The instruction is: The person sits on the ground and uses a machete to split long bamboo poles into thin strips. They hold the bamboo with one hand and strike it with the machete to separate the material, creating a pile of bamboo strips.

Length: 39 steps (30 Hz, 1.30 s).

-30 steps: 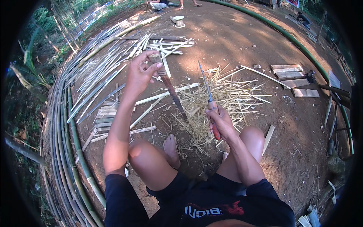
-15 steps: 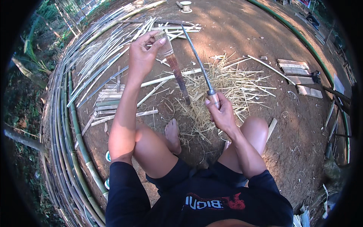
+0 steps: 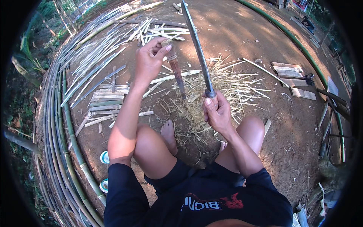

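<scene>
My left hand (image 3: 150,62) is raised, pinching the top of a tapered, reddish-brown piece of wood or bamboo (image 3: 177,72) between thumb and fingers. Its upper end is paler, and its narrow lower end reaches down over the pile of thin straw-coloured shavings (image 3: 230,85). I cannot tell whether that end touches the ground. My right hand (image 3: 218,113) is wrapped round the wooden handle of a machete (image 3: 199,47), thumb along the grip. The long grey blade points up and away, to the right of the brown piece and apart from it.
Split strips (image 3: 107,49) lie heaped at the far left, with short slats (image 3: 107,104) stacked nearer. Long bamboo poles (image 3: 72,143) line the left side. Flat boards (image 3: 295,79) lie at the right, before a green pole (image 3: 291,34). My bare feet (image 3: 168,134) flank the shavings.
The machete blade has turned to show more of its width, and its tip has risen toward the top of the view. The brown piece now looks narrower; both hands keep their grips.
</scene>
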Each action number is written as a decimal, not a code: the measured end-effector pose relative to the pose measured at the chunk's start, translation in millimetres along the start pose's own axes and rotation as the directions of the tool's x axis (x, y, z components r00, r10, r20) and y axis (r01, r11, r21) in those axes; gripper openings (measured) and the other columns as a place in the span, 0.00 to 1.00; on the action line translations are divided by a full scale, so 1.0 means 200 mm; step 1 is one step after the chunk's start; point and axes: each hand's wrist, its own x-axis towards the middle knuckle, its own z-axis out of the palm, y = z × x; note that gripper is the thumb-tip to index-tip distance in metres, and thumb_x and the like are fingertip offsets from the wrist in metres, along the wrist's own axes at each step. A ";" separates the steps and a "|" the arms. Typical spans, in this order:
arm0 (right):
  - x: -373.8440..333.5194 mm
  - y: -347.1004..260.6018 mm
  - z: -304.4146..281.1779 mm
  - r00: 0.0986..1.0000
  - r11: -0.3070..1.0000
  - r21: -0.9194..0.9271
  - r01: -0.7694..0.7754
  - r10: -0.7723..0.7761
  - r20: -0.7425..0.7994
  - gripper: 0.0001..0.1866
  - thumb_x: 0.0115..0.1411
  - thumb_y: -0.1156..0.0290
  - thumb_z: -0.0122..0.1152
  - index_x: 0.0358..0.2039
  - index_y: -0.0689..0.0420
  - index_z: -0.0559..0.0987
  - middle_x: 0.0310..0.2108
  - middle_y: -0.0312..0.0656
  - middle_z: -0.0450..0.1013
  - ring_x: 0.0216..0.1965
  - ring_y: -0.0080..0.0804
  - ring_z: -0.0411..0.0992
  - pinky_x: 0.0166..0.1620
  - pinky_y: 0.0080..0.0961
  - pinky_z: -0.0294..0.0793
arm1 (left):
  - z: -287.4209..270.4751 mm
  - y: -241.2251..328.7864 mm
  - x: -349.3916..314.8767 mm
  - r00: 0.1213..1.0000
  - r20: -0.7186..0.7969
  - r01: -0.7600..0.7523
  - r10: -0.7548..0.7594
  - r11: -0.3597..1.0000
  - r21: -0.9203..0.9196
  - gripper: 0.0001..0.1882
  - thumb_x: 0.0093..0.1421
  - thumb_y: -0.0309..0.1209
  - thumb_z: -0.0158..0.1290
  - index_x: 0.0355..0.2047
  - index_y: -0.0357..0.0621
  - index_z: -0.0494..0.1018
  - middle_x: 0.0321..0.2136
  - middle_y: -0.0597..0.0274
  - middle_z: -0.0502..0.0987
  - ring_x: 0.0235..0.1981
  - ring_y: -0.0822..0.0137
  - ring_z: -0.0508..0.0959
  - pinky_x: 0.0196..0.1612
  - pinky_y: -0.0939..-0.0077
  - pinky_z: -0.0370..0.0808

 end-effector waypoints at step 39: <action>0.11 -0.22 -0.03 0.986 0.926 -0.352 -0.138 0.162 0.040 0.29 0.67 0.45 0.46 0.35 0.64 0.74 0.18 0.39 0.67 0.22 0.26 0.65 0.29 0.29 0.67 | 0.10 0.11 -0.11 0.993 0.084 -0.088 0.088 0.996 0.004 0.13 0.58 0.31 0.59 0.41 0.39 0.78 0.27 0.57 0.81 0.25 0.76 0.77 0.24 0.80 0.69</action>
